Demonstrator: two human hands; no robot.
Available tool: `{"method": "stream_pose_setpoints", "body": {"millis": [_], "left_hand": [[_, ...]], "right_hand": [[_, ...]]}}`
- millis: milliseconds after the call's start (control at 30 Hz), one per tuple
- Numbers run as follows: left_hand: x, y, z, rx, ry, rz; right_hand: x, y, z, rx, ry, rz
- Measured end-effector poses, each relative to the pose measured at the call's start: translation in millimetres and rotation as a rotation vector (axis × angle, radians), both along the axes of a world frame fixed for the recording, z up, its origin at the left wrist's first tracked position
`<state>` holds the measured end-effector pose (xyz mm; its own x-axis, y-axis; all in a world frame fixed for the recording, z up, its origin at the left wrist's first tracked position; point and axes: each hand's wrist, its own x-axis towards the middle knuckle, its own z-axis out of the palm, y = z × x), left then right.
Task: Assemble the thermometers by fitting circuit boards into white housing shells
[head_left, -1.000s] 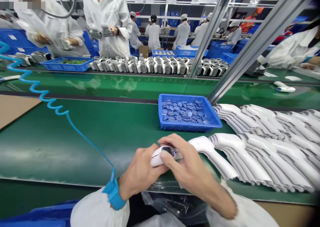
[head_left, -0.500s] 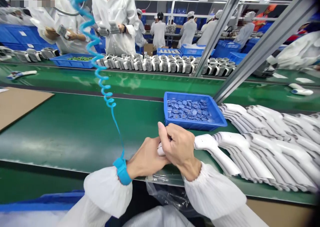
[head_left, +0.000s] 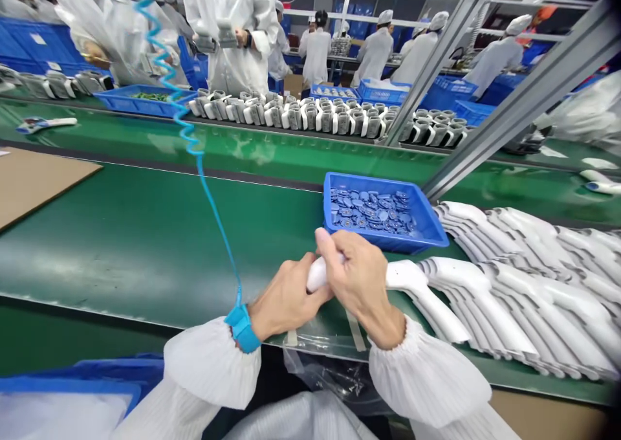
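Both my hands grip a white plastic handheld thermometer low on the green conveyor belt. My left hand wraps its rounded end, and my right hand closes over its upper part. Most of the device is hidden by my fingers. A blue wrist strap circles my left wrist, with a blue coiled cord rising from it. Just right of my right hand lies the nearest white thermometer housing, apart from my fingers.
A blue tray of small round blue-grey parts stands beyond my hands. Overlapping rows of white housings fill the right. A cardboard sheet lies at left. Grey devices line the far belt, and a metal post crosses the right. A co-worker stands beyond.
My hands have turned the thermometer, and its dark display no longer shows. My right hand has shifted further over the top. The whole view has swung slightly, moving the tray to the right.
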<state>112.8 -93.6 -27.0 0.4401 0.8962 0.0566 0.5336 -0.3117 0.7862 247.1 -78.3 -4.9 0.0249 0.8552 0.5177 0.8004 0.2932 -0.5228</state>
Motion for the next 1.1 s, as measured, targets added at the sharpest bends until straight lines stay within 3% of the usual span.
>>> {"method": "stream_pose_setpoints", "body": {"millis": [167, 267, 367, 433, 533, 600, 733, 800, 900, 967, 1100], "left_hand": [[11.2, -8.8, -17.7, 0.206, 0.242, 0.078], [10.2, -9.0, -12.6, 0.162, 0.114, 0.083], [6.9, -6.8, -2.0, -0.025, -0.073, 0.103], [8.0, -7.3, 1.7, -0.100, -0.095, 0.130], [12.7, -10.3, 2.5, -0.035, -0.027, 0.215], [10.0, -10.6, 4.8, -0.003, 0.004, 0.195], [-26.8, -3.9, 19.1, -0.044, 0.140, 0.088], [-52.8, 1.1, 26.0, -0.028, 0.210, 0.110], [-74.8, 8.4, 30.2, 0.079, 0.314, 0.161], [-69.9, 12.8, 30.0, 0.234, 0.464, 0.136], [-35.3, 20.0, 30.1, 0.439, 0.797, -0.057]], "right_hand": [[-4.6, -0.5, -11.2, 0.062, -0.071, -0.045], [-2.3, 2.0, -7.9, 0.048, -0.065, -0.008], [-0.9, 5.4, -2.8, 0.045, -0.075, 0.008], [-3.0, 5.5, -2.2, 0.030, -0.051, 0.001], [-6.4, 2.9, -1.9, -0.021, 0.038, -0.017], [-2.8, 5.1, 2.0, -0.078, 0.027, 0.036], [30.6, 39.2, 18.0, -0.235, -0.127, 0.131], [54.8, 68.9, 22.6, -0.254, -0.300, 0.104], [81.6, 109.9, 18.1, -0.344, -0.454, 0.181], [87.8, 126.5, 11.2, -0.402, -0.512, 0.230], [85.5, 134.9, 3.5, -0.451, -0.606, 0.238]]}}
